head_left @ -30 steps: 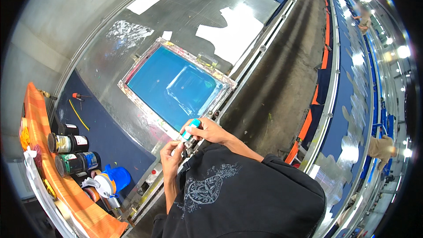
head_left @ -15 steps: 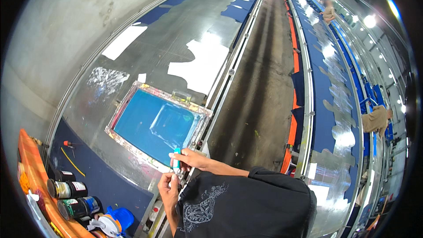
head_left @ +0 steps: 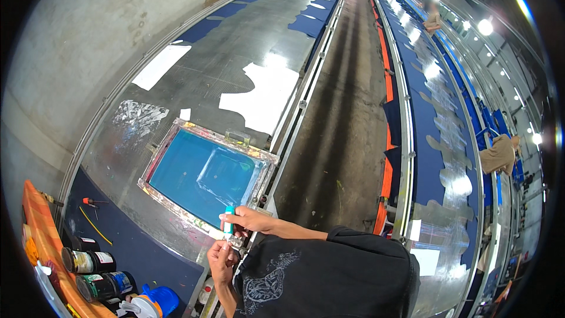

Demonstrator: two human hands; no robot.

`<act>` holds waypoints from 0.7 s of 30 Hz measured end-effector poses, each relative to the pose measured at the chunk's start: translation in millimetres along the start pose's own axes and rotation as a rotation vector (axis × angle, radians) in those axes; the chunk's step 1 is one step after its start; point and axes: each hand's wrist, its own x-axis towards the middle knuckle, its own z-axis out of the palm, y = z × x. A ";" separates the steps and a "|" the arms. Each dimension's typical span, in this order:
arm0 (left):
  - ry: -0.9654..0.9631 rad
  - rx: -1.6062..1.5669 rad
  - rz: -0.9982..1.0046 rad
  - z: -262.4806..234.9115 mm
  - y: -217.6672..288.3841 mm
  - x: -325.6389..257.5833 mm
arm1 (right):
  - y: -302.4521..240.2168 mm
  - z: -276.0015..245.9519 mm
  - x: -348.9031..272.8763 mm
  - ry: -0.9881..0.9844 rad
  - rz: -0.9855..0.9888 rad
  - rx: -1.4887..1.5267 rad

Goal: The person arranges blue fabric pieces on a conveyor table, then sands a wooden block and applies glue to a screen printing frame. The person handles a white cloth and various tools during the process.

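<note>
My right hand is closed around a short teal and whitish stick-like thing, held roughly upright at the near corner of a screen printing frame. Its exact kind cannot be made out. Just below it, my left hand has thumb and fingers pinched together close to a small metal fitting by the table's rail. What the left fingers grip, if anything, is too small to see. The frame lies flat, with a blue mesh and paint-smeared edges.
White cut panels lie on the long grey table beyond the frame. At lower left are ink jars, a blue-and-white bottle, an orange tray and a red-handled screwdriver. Two people stand along the right tables.
The whole view has shifted slightly, moving the scene a little left. My right hand still holds the teal thing, now more upright, and both hands stay close together by the frame's corner.
</note>
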 end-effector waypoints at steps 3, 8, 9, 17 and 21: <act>0.002 -0.033 0.004 -2.4 -2.5 0.0 | 0.8 2.1 0.5 -0.006 -0.012 -0.001; 0.056 -0.054 -0.009 -6.7 -8.7 1.6 | 0.0 1.7 1.3 -0.024 -0.041 -0.055; 0.072 -0.044 -0.010 -7.0 -9.5 2.4 | 1.7 -0.1 2.4 -0.028 -0.061 -0.072; 0.413 0.099 0.130 16.9 0.7 7.0 | 6.3 4.6 3.2 0.009 -0.159 -0.126; 0.492 0.183 0.179 6.9 6.0 6.0 | 8.3 4.3 3.3 -0.011 -0.137 -0.127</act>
